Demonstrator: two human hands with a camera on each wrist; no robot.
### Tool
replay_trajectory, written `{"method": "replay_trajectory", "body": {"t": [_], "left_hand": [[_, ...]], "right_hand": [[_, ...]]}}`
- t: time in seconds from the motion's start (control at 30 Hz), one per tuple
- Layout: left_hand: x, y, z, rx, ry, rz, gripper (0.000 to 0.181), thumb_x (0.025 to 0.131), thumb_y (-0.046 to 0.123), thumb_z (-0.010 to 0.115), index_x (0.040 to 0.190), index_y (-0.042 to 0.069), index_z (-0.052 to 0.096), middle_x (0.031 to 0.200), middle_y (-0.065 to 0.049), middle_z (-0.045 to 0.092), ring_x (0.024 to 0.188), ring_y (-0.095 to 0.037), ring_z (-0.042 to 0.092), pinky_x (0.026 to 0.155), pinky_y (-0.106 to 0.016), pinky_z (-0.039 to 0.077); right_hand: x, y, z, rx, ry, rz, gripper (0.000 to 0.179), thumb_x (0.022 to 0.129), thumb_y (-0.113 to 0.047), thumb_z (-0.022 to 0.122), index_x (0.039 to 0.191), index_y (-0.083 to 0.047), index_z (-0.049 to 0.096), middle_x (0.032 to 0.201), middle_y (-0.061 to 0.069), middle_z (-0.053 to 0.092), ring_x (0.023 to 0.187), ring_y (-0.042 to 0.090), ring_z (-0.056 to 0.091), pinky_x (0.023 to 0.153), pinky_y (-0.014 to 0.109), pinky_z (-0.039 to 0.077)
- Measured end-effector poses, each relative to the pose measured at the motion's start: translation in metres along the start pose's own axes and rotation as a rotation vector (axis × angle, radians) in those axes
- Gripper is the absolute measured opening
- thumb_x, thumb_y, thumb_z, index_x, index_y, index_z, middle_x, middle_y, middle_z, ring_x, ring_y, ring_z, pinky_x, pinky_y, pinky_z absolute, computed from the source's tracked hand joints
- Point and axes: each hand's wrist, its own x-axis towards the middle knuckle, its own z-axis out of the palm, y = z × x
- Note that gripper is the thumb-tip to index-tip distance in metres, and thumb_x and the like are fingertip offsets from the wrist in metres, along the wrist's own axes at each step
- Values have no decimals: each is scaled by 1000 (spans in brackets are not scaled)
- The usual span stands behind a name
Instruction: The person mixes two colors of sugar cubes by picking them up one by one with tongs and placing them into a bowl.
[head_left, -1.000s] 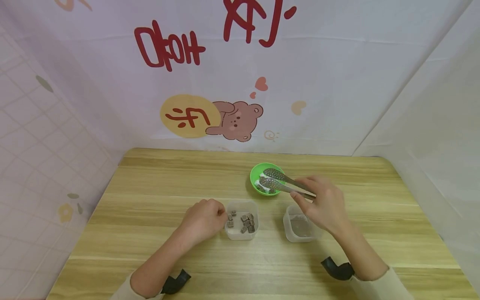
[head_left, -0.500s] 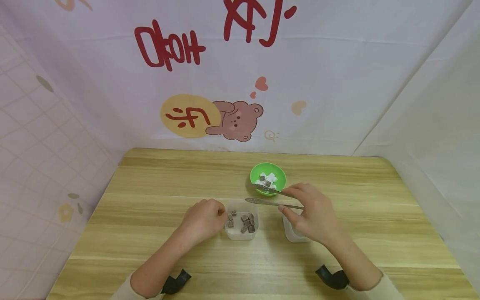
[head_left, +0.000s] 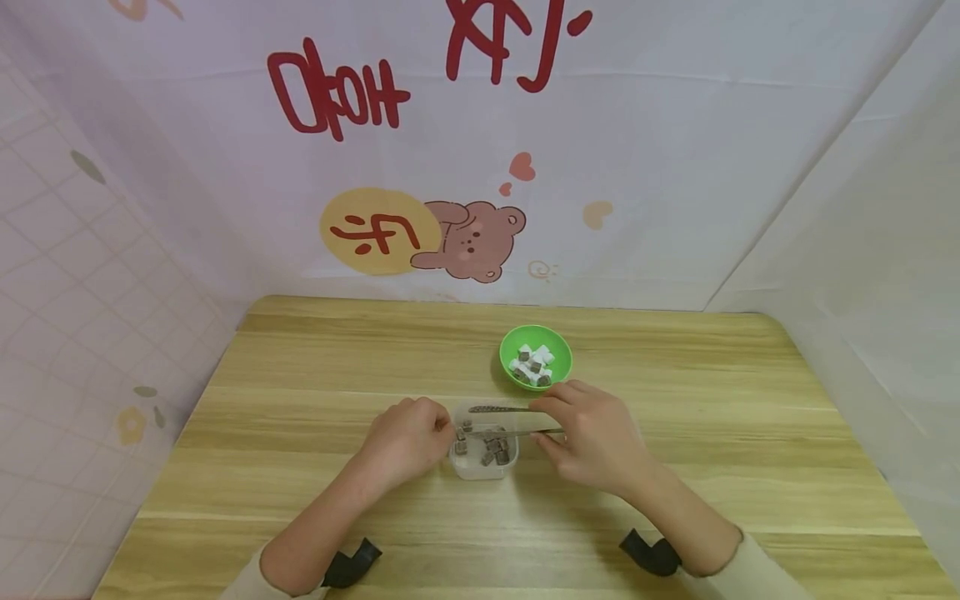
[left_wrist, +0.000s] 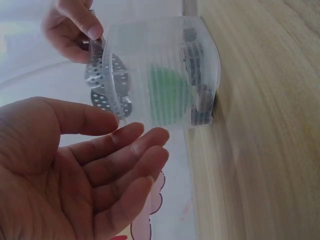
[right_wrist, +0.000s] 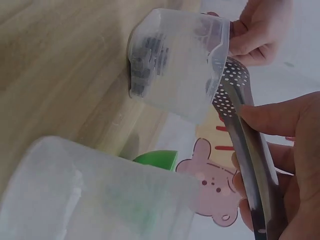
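Note:
A clear plastic container [head_left: 481,471] with several brown cubes [head_left: 497,455] stands in the middle of the table. My left hand [head_left: 411,437] pinches its left rim between thumb and forefinger, the other fingers loosely bent in the left wrist view. My right hand [head_left: 600,437] grips perforated metal tongs [right_wrist: 245,145]. Their two perforated ends [left_wrist: 107,82] are apart over the container's mouth, level with the rim, and no cube shows between them. Behind, a green bowl [head_left: 561,346] holds white cubes [head_left: 543,355] mixed with a few brown cubes [head_left: 536,366].
A second clear plastic container [right_wrist: 90,195] stands to the right, mostly hidden under my right hand in the head view. Bare wood table [head_left: 337,350] surrounds the containers. A white printed curtain [head_left: 637,167] hangs behind the table and at both sides.
My right hand has moved the tongs left and nearer me, from above the green bowl to above the container of brown cubes. My left hand has stayed at the rim.

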Motion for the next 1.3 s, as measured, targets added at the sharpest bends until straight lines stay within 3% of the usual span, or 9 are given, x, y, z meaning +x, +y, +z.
{"method": "replay_trajectory", "body": {"t": [0.27,0.6,1.0,1.3], "left_hand": [[-1,1,-1,3,2,6,41,100,16,62,60,17,55,50,7,37,46,-9,32,45,-27,26],[0,1,-1,7,-2,6,41,100,17,62,59,17,55,49,7,38,45,-9,32,45,-27,26],[-1,1,-2,5,-3,5,43,100,16,62,59,17,52,49,7,39,44,-9,33,44,-26,27],[0,1,-2,9,-4,3,43,100,16,62,58,18,50,49,7,38,44,-9,33,45,-27,27]], "right_hand": [[14,-6,3,-68,-98,-95,25,74,-23,82,96,-13,77,88,-4,69,78,16,62,65,32,53],[29,-11,9,-109,-166,-211,22,68,-20,83,71,-16,61,73,-4,55,65,17,52,57,30,45],[40,-18,4,-140,-224,-263,23,67,-16,76,64,-18,53,66,-6,44,59,15,43,50,27,37],[42,-21,9,-195,-238,-292,17,65,-15,70,62,-18,54,65,-5,44,60,17,46,50,30,39]]}}
